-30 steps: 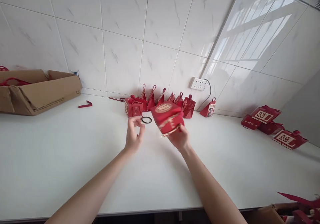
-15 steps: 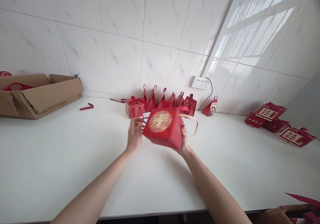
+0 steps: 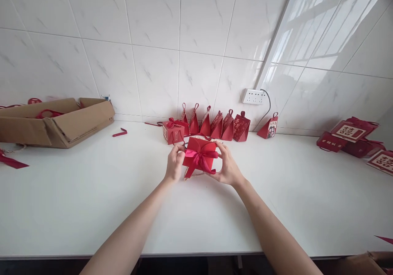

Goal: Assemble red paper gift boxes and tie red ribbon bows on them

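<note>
A red gift box (image 3: 190, 145) is held between my two hands over the middle of the white table, its bow side facing me. A crimson ribbon bow (image 3: 201, 158) is tied across it, tails hanging down. Beneath it a gold twisted cord (image 3: 194, 176) shows in part. My left hand (image 3: 175, 163) pinches the box's left edge, with something thin and dark by its fingertips. My right hand (image 3: 226, 165) grips the right side, fingers at the upper edge and lower corner. The box's back and underside are hidden.
Behind the box, several red triangular boxes (image 3: 194, 123) and a square bow-topped box (image 3: 173, 132) line the wall. At left lie a cardboard box (image 3: 80, 123) and a red strip (image 3: 119, 133). Red boxes are stacked (image 3: 350, 131) at right. A power strip (image 3: 254, 97) hangs on the wall.
The gift box has been turned, so its ribbon bow faces me instead of the gold round print. My right hand has shifted its hold. The view has swung slightly left.
</note>
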{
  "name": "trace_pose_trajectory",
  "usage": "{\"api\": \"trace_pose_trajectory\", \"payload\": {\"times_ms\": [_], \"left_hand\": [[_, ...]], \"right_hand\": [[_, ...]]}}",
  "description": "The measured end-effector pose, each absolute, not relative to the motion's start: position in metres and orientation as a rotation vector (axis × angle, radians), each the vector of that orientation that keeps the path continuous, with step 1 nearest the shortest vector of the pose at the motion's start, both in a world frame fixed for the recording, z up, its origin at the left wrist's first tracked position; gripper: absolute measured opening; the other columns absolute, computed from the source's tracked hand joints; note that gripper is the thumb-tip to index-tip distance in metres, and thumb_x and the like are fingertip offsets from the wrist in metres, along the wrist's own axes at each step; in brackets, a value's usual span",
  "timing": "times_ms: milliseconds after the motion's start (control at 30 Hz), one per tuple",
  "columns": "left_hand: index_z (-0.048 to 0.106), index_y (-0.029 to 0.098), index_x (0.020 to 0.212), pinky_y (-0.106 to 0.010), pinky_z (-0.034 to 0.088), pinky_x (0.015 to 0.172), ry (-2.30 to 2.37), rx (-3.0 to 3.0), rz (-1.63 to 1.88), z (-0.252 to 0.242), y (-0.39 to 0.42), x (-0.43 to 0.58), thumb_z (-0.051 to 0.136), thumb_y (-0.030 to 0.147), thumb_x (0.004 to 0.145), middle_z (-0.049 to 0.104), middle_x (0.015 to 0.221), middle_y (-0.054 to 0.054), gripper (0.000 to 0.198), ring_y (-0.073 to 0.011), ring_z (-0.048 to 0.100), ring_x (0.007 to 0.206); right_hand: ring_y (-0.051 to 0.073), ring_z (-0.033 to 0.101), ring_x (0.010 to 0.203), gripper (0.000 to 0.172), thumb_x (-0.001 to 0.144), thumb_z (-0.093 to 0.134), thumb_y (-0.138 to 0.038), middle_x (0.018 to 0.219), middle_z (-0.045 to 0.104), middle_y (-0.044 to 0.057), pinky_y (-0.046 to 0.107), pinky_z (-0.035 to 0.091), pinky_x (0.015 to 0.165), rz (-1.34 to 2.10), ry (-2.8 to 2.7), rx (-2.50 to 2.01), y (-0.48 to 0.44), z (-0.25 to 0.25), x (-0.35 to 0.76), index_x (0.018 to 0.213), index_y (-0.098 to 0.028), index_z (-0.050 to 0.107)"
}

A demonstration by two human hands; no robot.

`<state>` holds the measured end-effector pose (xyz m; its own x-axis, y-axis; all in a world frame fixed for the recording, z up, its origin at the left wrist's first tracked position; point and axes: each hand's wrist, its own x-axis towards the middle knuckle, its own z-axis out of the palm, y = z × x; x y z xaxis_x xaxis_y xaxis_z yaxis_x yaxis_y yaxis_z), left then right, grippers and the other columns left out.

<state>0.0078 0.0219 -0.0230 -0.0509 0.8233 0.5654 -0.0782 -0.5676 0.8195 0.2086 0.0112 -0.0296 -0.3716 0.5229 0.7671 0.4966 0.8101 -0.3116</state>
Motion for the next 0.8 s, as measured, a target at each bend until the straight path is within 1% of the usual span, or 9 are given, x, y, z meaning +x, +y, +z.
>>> {"api": "trace_pose_trajectory", "payload": {"times_ms": [67, 133, 267, 333, 467, 600, 733, 800], "left_hand": [[0.047, 0.019, 0.067, -0.027, 0.044, 0.067, 0.899, 1.591, 1.67, -0.0222, 0.0203, 0.0088, 0.057, 0.047, 0.071, 0.05, 0.069, 0.0, 0.031, -0.0148, 0.05, 0.068], [0.048, 0.019, 0.067, -0.027, 0.045, 0.071, 1.014, 1.583, 1.649, -0.0217, 0.0202, 0.0102, 0.059, 0.041, 0.072, 0.051, 0.076, -0.001, 0.025, -0.0153, 0.052, 0.075], [0.048, 0.019, 0.071, -0.027, 0.046, 0.07, 1.118, 1.512, 1.635, -0.0223, 0.0217, 0.0129, 0.056, 0.043, 0.076, 0.052, 0.082, -0.002, 0.026, -0.0154, 0.052, 0.078], [0.047, 0.019, 0.071, -0.026, 0.047, 0.071, 1.121, 1.505, 1.65, -0.0225, 0.0219, 0.0137, 0.056, 0.044, 0.077, 0.053, 0.083, -0.002, 0.027, -0.0157, 0.053, 0.081], [0.047, 0.019, 0.072, -0.027, 0.048, 0.074, 1.103, 1.502, 1.65, -0.0223, 0.0215, 0.0145, 0.056, 0.045, 0.078, 0.057, 0.088, -0.003, 0.029, -0.0163, 0.055, 0.086], [0.048, 0.019, 0.073, -0.026, 0.049, 0.073, 1.109, 1.541, 1.685, -0.0236, 0.0223, 0.0144, 0.055, 0.044, 0.081, 0.057, 0.084, -0.003, 0.027, -0.0159, 0.056, 0.085], [0.05, 0.019, 0.079, -0.026, 0.052, 0.071, 1.064, 1.737, 1.794, -0.0285, 0.024, 0.0135, 0.054, 0.039, 0.084, 0.053, 0.092, -0.005, 0.021, -0.0158, 0.056, 0.091], [0.052, 0.019, 0.079, -0.029, 0.052, 0.078, 1.028, 1.939, 1.851, -0.0316, 0.0243, 0.0128, 0.056, 0.035, 0.085, 0.051, 0.094, -0.005, 0.017, -0.0163, 0.055, 0.095]], "right_hand": [[0.033, 0.034, 0.13, 0.097, 0.071, 0.071, -0.032, 0.14, 0.029, 0.017, 0.051, 0.054, 0.088, 0.096, -2.058, -0.786, 0.0118, -0.0299, 0.2104, 0.146, -0.029, 0.01], [0.033, 0.035, 0.13, 0.097, 0.07, 0.072, -0.032, 0.139, 0.029, 0.016, 0.052, 0.054, 0.088, 0.158, -2.072, -0.821, 0.0114, -0.03, 0.2109, 0.146, -0.029, 0.011], [0.031, 0.043, 0.124, 0.099, 0.066, 0.076, -0.033, 0.134, 0.033, 0.015, 0.051, 0.055, 0.087, 0.284, -2.069, -0.843, 0.0087, -0.0302, 0.2078, 0.144, -0.031, 0.015], [0.03, 0.045, 0.122, 0.1, 0.064, 0.078, -0.032, 0.134, 0.034, 0.015, 0.051, 0.055, 0.087, 0.31, -2.068, -0.841, 0.0074, -0.0302, 0.206, 0.143, -0.031, 0.016], [0.032, 0.043, 0.124, 0.101, 0.064, 0.078, -0.034, 0.137, 0.032, 0.016, 0.054, 0.054, 0.088, 0.349, -2.061, -0.879, 0.0063, -0.0298, 0.2056, 0.143, -0.03, 0.016], [0.033, 0.039, 0.128, 0.101, 0.065, 0.077, -0.035, 0.142, 0.028, 0.016, 0.055, 0.052, 0.09, 0.403, -2.051, -0.89, 0.0075, -0.0301, 0.2069, 0.144, -0.031, 0.015], [0.032, 0.034, 0.133, 0.099, 0.067, 0.075, -0.029, 0.147, 0.024, 0.014, 0.052, 0.052, 0.09, 0.452, -2.057, -0.882, 0.009, -0.0311, 0.2077, 0.144, -0.033, 0.013], [0.031, 0.033, 0.134, 0.098, 0.067, 0.073, -0.025, 0.149, 0.021, 0.013, 0.051, 0.052, 0.091, 0.494, -2.051, -0.883, 0.0096, -0.0318, 0.2081, 0.144, -0.033, 0.013]]}}
